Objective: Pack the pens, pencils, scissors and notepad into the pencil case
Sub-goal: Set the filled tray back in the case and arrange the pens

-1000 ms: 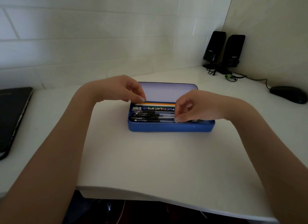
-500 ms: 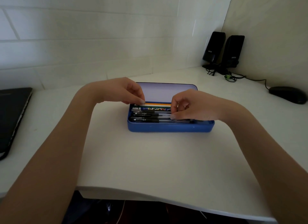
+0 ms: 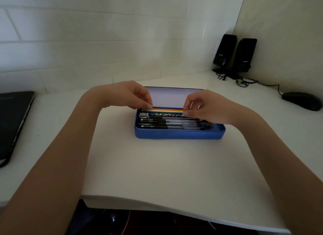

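Observation:
A blue pencil case (image 3: 180, 134) lies on the white desk with its lid (image 3: 167, 98) standing open at the back. Several black pens (image 3: 167, 123) lie side by side in its front half, with a colourful patterned pencil (image 3: 162, 114) behind them. At the back runs an orange-and-white pencil (image 3: 167, 110). My left hand (image 3: 127, 94) pinches that pencil's left end. My right hand (image 3: 206, 107) pinches its right end, fingers curled over the case's right part. No scissors or notepad show.
A black laptop (image 3: 14, 122) lies at the desk's left edge. Two black speakers (image 3: 234, 54) with cables stand in the back right corner, and a black mouse (image 3: 302, 101) sits at the far right. The desk's front edge (image 3: 157, 206) curves below my arms.
My right hand has lifted off the pens and moved back to the orange pencil's right end. My left hand has stayed at the pencil's left end.

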### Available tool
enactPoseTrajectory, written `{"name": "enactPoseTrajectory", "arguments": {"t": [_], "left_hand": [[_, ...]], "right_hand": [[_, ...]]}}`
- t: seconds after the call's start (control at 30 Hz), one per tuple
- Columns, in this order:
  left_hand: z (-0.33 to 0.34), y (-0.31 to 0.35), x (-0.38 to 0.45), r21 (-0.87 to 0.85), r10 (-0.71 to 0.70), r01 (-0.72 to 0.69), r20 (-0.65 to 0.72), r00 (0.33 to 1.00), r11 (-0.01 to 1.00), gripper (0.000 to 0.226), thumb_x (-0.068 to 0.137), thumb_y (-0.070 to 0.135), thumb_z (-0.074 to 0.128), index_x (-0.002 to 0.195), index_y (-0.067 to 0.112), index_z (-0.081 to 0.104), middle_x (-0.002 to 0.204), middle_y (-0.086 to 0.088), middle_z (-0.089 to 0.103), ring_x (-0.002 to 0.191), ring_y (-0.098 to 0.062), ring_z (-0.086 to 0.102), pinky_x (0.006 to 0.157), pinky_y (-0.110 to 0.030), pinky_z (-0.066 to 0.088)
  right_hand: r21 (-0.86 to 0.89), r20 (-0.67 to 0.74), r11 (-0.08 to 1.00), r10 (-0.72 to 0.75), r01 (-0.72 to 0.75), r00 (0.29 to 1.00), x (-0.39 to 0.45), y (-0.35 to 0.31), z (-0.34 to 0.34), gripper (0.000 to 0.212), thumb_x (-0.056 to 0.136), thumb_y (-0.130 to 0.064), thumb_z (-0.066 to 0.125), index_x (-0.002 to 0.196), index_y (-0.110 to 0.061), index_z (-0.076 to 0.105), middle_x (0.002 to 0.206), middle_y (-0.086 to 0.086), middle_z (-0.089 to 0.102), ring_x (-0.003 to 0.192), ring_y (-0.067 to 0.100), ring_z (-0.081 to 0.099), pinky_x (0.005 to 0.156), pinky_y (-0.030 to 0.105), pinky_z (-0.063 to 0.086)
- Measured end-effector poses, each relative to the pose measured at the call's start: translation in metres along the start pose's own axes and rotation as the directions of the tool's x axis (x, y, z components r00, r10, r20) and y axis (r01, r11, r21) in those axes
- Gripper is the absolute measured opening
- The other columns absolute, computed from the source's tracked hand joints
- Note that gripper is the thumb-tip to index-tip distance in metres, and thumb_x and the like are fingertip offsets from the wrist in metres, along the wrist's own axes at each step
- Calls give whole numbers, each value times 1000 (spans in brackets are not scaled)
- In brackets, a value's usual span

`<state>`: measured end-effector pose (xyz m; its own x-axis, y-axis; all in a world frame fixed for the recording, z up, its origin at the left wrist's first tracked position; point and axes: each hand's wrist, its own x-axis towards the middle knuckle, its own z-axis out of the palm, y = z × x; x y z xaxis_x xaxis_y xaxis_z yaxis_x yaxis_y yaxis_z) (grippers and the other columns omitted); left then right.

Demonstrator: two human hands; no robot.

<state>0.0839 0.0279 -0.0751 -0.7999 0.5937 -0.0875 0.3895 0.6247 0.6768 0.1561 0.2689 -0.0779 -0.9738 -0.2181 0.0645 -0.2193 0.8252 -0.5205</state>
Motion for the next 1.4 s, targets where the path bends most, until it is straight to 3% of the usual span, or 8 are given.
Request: {"name": "enactPoseTrajectory", "arguments": {"t": [0.27, 0.4, 0.57, 0.7, 0.8, 0.97, 1.13, 1.4], "left_hand": [[1, -3, 2, -17, -19, 19, -4, 1000, 1000, 3, 84, 17, 69, 83, 17, 71, 83, -1, 70, 80, -12, 58, 87, -34, 48], [0, -3, 3, -17, -23, 23, -8, 1000, 1000, 3, 84, 18, 68, 82, 19, 71, 83, 1, 70, 79, -11, 59, 87, -34, 49], [0, -1, 2, -10, -28, 27, -4, 1000, 1000, 3, 84, 18, 68, 84, 17, 71, 83, 0, 70, 80, -11, 58, 88, -35, 49], [1, 0, 2, 5, -33, 33, -4, 999, 999, 3, 84, 18, 68, 85, 16, 70, 84, -1, 69, 80, -11, 58, 86, -32, 48], [2, 1, 2, 6, -32, 32, -2, 999, 999, 2, 84, 17, 68, 84, 17, 70, 85, -2, 69, 80, -11, 57, 84, -32, 47], [1, 0, 2, 8, -31, 32, -6, 999, 999, 2, 84, 18, 68, 84, 17, 70, 85, -1, 69, 80, -11, 58, 89, -36, 48], [1, -2, 3, 11, -32, 32, -1, 999, 999, 2, 84, 19, 69, 85, 17, 71, 86, -2, 70, 82, -12, 59, 94, -42, 49], [1, -2, 3, 5, -36, 35, 1, 999, 999, 4, 84, 20, 68, 86, 17, 71, 86, -1, 70, 81, -11, 59, 94, -42, 49]], "right_hand": [[-32, -10, 999, 43, -43, 999, -1, -5, 5, 11, 83, -22, 69, 76, -19, 61, 71, 0, 66, 56, 11, 54, 48, 8, 39], [30, -23, 995, 91, -90, 996, -4, -4, -6, 12, 85, -24, 67, 82, -13, 63, 71, -1, 72, 58, 11, 62, 64, 24, 53], [62, -98, 949, 315, -310, 944, -5, 9, -22, 17, 91, -27, 60, 85, -11, 60, 71, 9, 69, 55, 15, 66, 45, 21, 50], [45, -46, 929, 369, -367, 928, -6, 8, -22, 16, 91, -23, 60, 88, -7, 61, 69, 11, 69, 59, 20, 68, 50, 26, 55], [72, -81, 921, 387, -382, 919, -5, 6, -19, 17, 91, -23, 60, 86, -6, 61, 67, 12, 69, 60, 23, 70, 58, 32, 59], [75, -155, 899, 438, -431, 886, -4, 8, -20, 19, 92, -23, 59, 87, -5, 61, 65, 12, 69, 59, 22, 71, 56, 31, 59], [132, -43, 897, 431, -423, 901, -7, 0, -17, 24, 91, -29, 59, 85, -6, 61, 64, 12, 72, 61, 24, 72, 59, 31, 60], [227, 52, 895, 383, -384, 922, -8, -9, -16, 25, 88, -32, 63, 87, -6, 65, 64, 9, 73, 50, 15, 70, 48, 21, 57]]}}
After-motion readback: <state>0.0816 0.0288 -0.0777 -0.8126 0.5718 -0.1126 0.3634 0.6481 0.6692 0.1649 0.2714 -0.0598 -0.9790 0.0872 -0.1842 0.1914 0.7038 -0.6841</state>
